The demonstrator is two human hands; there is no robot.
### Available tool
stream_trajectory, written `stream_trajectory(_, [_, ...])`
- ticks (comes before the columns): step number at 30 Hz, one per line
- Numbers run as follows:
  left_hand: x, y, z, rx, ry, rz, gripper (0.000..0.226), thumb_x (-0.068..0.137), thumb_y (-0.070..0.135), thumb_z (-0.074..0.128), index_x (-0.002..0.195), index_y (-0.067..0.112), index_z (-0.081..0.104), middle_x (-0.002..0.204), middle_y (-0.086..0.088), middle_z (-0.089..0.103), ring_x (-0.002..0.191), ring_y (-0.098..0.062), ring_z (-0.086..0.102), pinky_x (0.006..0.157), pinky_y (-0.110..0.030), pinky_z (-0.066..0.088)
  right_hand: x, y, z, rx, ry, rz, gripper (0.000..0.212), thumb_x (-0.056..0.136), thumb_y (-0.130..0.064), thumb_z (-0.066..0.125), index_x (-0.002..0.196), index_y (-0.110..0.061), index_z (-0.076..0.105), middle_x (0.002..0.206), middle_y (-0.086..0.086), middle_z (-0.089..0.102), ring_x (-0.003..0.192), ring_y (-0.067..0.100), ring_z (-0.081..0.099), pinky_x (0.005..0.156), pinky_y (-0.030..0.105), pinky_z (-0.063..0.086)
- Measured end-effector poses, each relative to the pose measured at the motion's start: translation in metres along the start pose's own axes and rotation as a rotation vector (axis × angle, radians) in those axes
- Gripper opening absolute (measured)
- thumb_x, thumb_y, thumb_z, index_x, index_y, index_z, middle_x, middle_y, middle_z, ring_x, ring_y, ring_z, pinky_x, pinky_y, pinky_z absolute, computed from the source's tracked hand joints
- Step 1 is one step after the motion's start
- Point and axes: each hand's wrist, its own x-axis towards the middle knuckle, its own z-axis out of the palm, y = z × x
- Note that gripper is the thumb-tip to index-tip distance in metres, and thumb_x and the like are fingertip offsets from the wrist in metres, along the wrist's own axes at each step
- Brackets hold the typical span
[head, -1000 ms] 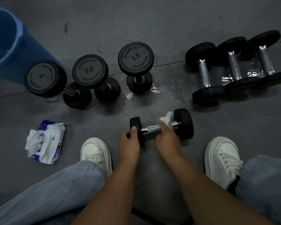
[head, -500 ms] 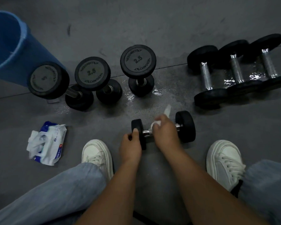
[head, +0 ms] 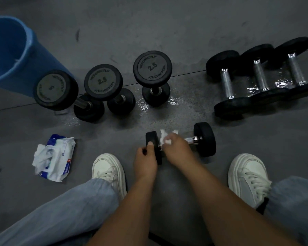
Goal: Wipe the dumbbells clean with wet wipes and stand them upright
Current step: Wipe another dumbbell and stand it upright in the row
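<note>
Head view: a small dumbbell [head: 180,142] is laid on its side on the grey floor [head: 185,18], between 2 white shoes [head: 109,172]. Its left weight is gripped by the left hand [head: 145,161], with the thumb pressed on the rim and the fingers curled behind the disc. Its chrome handle is covered near the left end by the right hand [head: 176,147], whose fingers are closed around a crumpled white wet wipe [head: 164,137] that is pressed against the bar; the right part of the handle and the right weight are left bare.

Beyond it, 3 upright dumbbells [head: 152,68] are stood on end in a row, 2 of them marked 2.5, on a wet patch of floor. To the right, 3 lying dumbbells [head: 260,77] are set side by side, close together, with wet glints between them. A blue bucket [head: 11,52] is seen at the far left, just behind the leftmost upright one. An opened pack of wipes [head: 54,157] is placed on the floor left of the left shoe.
</note>
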Motion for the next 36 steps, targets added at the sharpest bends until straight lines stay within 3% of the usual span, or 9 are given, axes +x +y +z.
stream_trajectory(2, [0.0, 0.002, 0.0, 0.001, -0.004, -0.005, 0.034, 0.1, 0.048, 0.045, 0.106, 0.017, 0.058, 0.106, -0.005, 0.065, 0.097, -0.022, 0.061, 0.081, -0.032, 0.043, 0.004, -0.005, 0.003, 0.041, 0.139, 0.014, 0.02, 0.091, -0.016, 0.051, 0.108, -0.015, 0.061, 0.106, 0.01, 0.065, 0.098, 0.027, 0.062, 0.074, 0.024, 0.044])
stream_trajectory(6, [-0.001, 0.001, 0.0, 0.001, -0.008, 0.0, 0.035, 0.1, 0.049, 0.045, 0.107, 0.018, 0.059, 0.103, -0.003, 0.066, 0.095, -0.02, 0.062, 0.078, -0.032, 0.043, 0.0, 0.0, 0.007, -0.257, 0.028, -0.016, 0.028, 0.091, -0.023, 0.055, 0.118, -0.019, 0.061, 0.118, 0.012, 0.047, 0.106, 0.03, 0.054, 0.084, 0.031, 0.048])
stream_trajectory(10, [0.001, -0.001, 0.002, 0.01, 0.003, 0.002, 0.038, 0.099, 0.05, 0.045, 0.104, 0.016, 0.061, 0.102, -0.004, 0.067, 0.094, -0.021, 0.062, 0.081, -0.033, 0.046, -0.001, -0.005, 0.007, -0.091, 0.204, -0.099, 0.027, 0.089, -0.019, 0.055, 0.111, -0.008, 0.064, 0.115, 0.013, 0.058, 0.104, 0.03, 0.056, 0.081, 0.029, 0.044])
stream_trajectory(15, [0.003, -0.002, 0.002, 0.005, 0.008, 0.001, 0.037, 0.099, 0.05, 0.046, 0.104, 0.016, 0.061, 0.104, -0.005, 0.066, 0.096, -0.022, 0.061, 0.08, -0.031, 0.042, 0.005, 0.0, -0.014, 0.135, 0.206, 0.257, 0.037, 0.092, -0.017, 0.05, 0.126, -0.006, 0.04, 0.107, 0.019, 0.063, 0.101, 0.036, 0.061, 0.08, 0.036, 0.047])
stream_trajectory(18, [0.002, -0.002, 0.003, 0.0, 0.016, -0.006, 0.037, 0.099, 0.051, 0.045, 0.106, 0.018, 0.06, 0.104, -0.003, 0.065, 0.095, -0.021, 0.059, 0.08, -0.031, 0.039, 0.003, 0.015, -0.029, 0.023, 0.219, 0.33, 0.03, 0.095, -0.028, 0.05, 0.116, -0.008, 0.046, 0.112, 0.017, 0.063, 0.106, 0.035, 0.06, 0.084, 0.038, 0.045])
stream_trajectory(24, [0.002, -0.002, 0.002, -0.013, 0.019, -0.004, 0.036, 0.099, 0.05, 0.046, 0.107, 0.017, 0.061, 0.104, -0.003, 0.066, 0.095, -0.02, 0.06, 0.079, -0.031, 0.04, 0.004, 0.006, -0.012, -0.001, 0.285, 0.083, 0.015, 0.095, -0.027, 0.045, 0.105, -0.019, 0.054, 0.104, 0.008, 0.062, 0.093, 0.03, 0.06, 0.074, 0.035, 0.047])
stream_trajectory(28, [0.002, -0.001, 0.002, 0.004, 0.015, 0.005, 0.037, 0.099, 0.049, 0.046, 0.106, 0.017, 0.062, 0.103, -0.003, 0.067, 0.094, -0.021, 0.061, 0.079, -0.032, 0.042, 0.004, 0.009, -0.001, -0.213, 0.118, 0.048, 0.04, 0.093, -0.014, 0.043, 0.132, -0.023, 0.049, 0.136, 0.008, 0.042, 0.11, 0.031, 0.054, 0.088, 0.038, 0.047])
stream_trajectory(32, [0.002, 0.0, 0.001, 0.008, 0.0, 0.01, 0.035, 0.099, 0.05, 0.045, 0.104, 0.018, 0.06, 0.101, -0.003, 0.067, 0.094, -0.02, 0.062, 0.084, -0.035, 0.047, -0.004, 0.0, 0.016, -0.004, 0.078, -0.199, 0.041, 0.09, -0.005, 0.044, 0.127, -0.016, 0.058, 0.126, 0.01, 0.056, 0.109, 0.027, 0.057, 0.091, 0.034, 0.047])
stream_trajectory(36, [0.0, 0.0, 0.001, -0.004, 0.003, -0.002, 0.032, 0.099, 0.048, 0.047, 0.103, 0.02, 0.06, 0.103, -0.003, 0.066, 0.096, -0.022, 0.062, 0.083, -0.032, 0.044, -0.005, 0.015, 0.017, -0.079, 0.038, -0.094, 0.06, 0.084, 0.0, 0.044, 0.141, -0.019, 0.043, 0.144, 0.006, 0.041, 0.123, 0.026, 0.051, 0.101, 0.035, 0.043])
